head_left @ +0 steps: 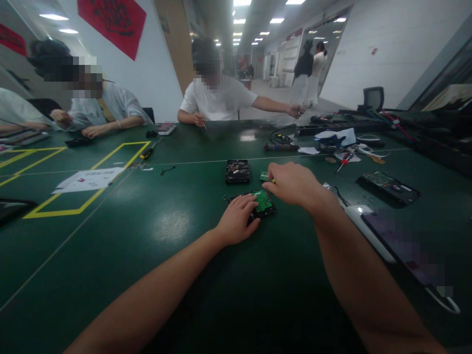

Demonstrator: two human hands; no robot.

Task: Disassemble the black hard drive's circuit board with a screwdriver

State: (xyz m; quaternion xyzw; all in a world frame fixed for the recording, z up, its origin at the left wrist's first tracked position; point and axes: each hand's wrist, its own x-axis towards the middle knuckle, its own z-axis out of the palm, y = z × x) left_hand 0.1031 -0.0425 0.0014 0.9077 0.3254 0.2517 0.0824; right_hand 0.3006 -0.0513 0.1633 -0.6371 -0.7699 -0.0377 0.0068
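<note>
A hard drive with a green circuit board (264, 201) lies on the green table, partly covered by my left hand (239, 219). That hand's fingers rest over its top and the thumb lies along its near edge, gripping it. Just beyond and to the right, my right hand (293, 183) is closed with the knuckles up. A bit of yellow shows at its fingertips, on a tool mostly hidden in the grip. Beside those fingertips is a small green circuit board (264, 176). Farther back sits a second hard drive (237, 171), dark on top.
Right of my arm lie another hard drive (389, 188), a white device (365, 221) and a phone (400, 246). A red screwdriver (344, 161) and cables are behind. Left are a yellow-black screwdriver (148, 151) and paper (88, 180). A person in white (224, 98) sits opposite.
</note>
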